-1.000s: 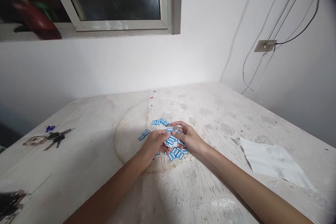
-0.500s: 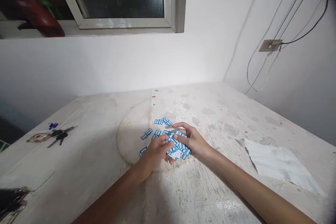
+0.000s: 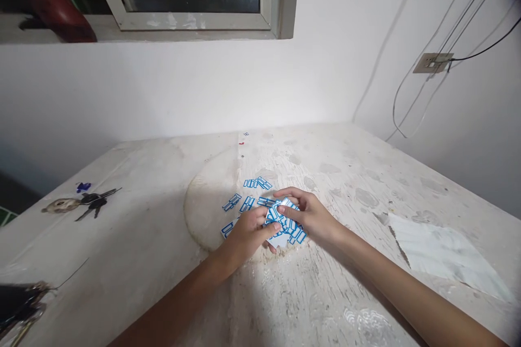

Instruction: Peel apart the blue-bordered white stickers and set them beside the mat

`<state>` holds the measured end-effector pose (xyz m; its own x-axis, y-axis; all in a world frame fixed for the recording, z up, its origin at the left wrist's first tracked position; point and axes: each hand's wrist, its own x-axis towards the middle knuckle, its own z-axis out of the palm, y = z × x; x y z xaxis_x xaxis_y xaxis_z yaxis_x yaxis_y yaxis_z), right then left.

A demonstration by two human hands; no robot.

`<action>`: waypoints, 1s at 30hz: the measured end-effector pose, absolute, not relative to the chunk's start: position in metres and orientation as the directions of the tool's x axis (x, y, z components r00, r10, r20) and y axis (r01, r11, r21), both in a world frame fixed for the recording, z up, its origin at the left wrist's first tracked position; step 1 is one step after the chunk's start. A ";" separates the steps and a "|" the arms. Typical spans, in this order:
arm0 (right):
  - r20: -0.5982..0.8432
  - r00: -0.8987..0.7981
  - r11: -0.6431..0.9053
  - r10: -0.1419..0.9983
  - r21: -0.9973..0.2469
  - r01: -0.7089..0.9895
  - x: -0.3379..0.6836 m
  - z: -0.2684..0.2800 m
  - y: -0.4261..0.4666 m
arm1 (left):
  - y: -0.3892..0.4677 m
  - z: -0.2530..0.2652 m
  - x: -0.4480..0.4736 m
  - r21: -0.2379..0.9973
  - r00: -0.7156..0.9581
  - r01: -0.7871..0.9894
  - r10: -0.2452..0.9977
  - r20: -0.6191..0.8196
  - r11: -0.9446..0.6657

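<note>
Several small white pieces with blue-outlined rectangles, which look like paper cutouts, lie in a loose cluster around my hands. My left hand [image 3: 250,233] is closed, its thumb pressed on a blue-outlined white piece [image 3: 278,239]. From the other side my right hand [image 3: 311,214] pinches a similar piece [image 3: 291,222] between thumb and fingers. The held pieces overlap, so their edges are hard to tell apart. Just beyond my fingers lie further blue-outlined pieces [image 3: 247,204], with another group [image 3: 258,182] farther back.
Keys [image 3: 95,203] with a fob and a small blue object [image 3: 83,187] lie at the left of the worn white table [image 3: 163,260]. A pale sheet [image 3: 443,255] rests at the right. A dark item [image 3: 20,303] sits at the near left edge. Walls border the back and right.
The view has shifted slightly, so the scene sits a little higher and mostly farther right. Both hands stay together on the pieces, with the fingers adjusting slightly.
</note>
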<state>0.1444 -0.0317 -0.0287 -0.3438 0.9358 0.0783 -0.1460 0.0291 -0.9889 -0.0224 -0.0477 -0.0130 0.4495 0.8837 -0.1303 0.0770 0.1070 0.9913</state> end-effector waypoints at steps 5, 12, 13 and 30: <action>0.076 -0.396 0.016 0.915 -0.988 -0.153 0.145 -0.027 -0.032 | -0.050 -0.017 -0.021 0.992 0.409 0.055 0.904 -0.126 0.114; 0.076 -0.425 -0.004 0.902 -0.983 -0.185 0.147 -0.025 -0.033 | -0.050 -0.015 -0.020 0.988 0.409 -0.004 0.902 -0.142 0.157; 0.077 -0.420 -0.003 0.904 -0.982 -0.187 0.147 -0.025 -0.033 | -0.050 -0.015 -0.021 0.987 0.412 -0.012 0.900 -0.141 0.160; -0.002 -0.498 -0.067 0.867 -0.991 -0.112 0.147 -0.013 -0.039 | -0.050 -0.019 -0.024 0.987 0.423 -0.020 0.896 -0.138 0.162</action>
<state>0.1468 -0.0393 -0.0126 -0.4983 0.8670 -0.0019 -0.1120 -0.0665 -0.9915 -0.0240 -0.0502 -0.0185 0.4225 0.8958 -0.1383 -0.0202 0.1619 0.9866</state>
